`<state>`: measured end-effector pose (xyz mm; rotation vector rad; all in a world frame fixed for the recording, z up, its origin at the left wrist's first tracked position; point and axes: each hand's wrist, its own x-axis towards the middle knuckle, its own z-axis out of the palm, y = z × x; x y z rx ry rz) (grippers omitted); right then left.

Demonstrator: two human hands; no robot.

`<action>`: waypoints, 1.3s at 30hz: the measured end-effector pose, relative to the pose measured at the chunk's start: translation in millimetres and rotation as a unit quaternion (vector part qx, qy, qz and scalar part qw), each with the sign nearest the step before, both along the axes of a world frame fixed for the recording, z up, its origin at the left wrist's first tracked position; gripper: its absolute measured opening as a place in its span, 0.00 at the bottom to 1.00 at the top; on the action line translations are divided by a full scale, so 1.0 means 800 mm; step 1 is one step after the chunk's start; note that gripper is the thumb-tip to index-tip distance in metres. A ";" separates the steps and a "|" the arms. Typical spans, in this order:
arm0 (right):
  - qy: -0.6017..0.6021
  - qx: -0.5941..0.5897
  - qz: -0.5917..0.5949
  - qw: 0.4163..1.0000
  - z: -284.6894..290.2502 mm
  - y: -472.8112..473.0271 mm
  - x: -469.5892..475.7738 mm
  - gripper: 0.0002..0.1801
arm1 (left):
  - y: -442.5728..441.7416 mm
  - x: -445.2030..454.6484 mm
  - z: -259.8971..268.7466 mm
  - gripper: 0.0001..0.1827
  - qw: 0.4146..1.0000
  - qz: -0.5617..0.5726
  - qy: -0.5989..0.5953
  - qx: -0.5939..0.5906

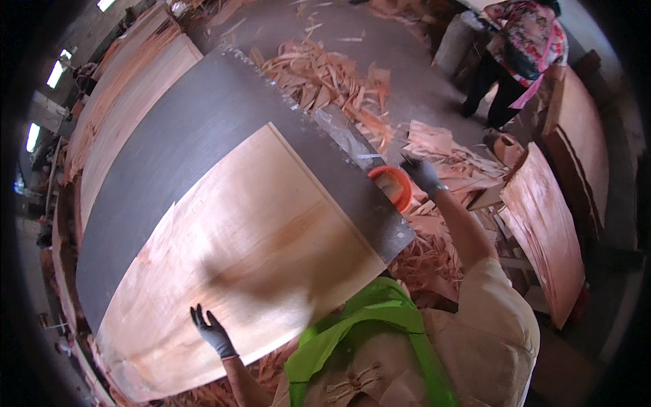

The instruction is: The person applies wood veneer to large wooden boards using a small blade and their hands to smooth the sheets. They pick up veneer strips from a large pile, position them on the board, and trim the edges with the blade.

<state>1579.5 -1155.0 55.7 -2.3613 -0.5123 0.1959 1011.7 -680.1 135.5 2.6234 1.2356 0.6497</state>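
A large pale wood veneer sheet [244, 229] lies on a dark flat board [203, 117] before me. Over the sheet's near left part is my left hand [212, 333], in a grey glove with dark fingertips, its fingers apart and nothing in it. My right hand [424, 173], gloved the same way, reaches past the board's right edge, beside an orange plastic bucket [394, 188]. Its fingers are blurred, so whether it holds something cannot be told. Inside the bucket is something tan. Clear plastic film [341, 135] hangs at the board's edge.
Veneer scraps [325, 76] are heaped on the floor beyond the board. Stacked veneer sheets [137, 91] stand at the far left, with another stack [544, 234] at the right. A person [524, 56] in a patterned top stands at the upper right.
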 end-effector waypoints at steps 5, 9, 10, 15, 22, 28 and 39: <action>0.105 0.085 0.066 0.989 -0.059 0.101 0.049 0.20 | -0.114 0.141 0.082 0.17 0.998 -0.032 -0.037 -0.046; 0.014 0.037 0.125 0.991 -0.075 0.145 0.061 0.20 | -0.157 0.268 0.103 0.18 0.992 -0.128 0.017 -0.001; 0.062 -0.069 0.137 0.986 -0.075 0.157 0.071 0.17 | -0.165 0.299 0.102 0.18 0.987 -0.155 0.030 0.000; 0.080 0.009 0.118 0.990 -0.078 0.119 0.059 0.14 | -0.216 0.442 0.041 0.21 0.938 -0.343 0.025 -0.051; 0.252 0.204 0.116 0.939 0.106 -0.071 -0.028 0.06 | -0.399 0.602 0.016 0.25 0.805 -0.583 0.059 -0.091; 0.203 0.240 0.045 0.948 0.128 -0.217 -0.056 0.10 | -0.442 0.610 0.010 0.06 0.675 -0.612 0.154 -0.383; 0.354 0.333 -0.084 0.870 0.116 -0.213 -0.067 0.09 | -0.519 0.648 0.026 0.18 0.691 -0.551 0.032 -0.467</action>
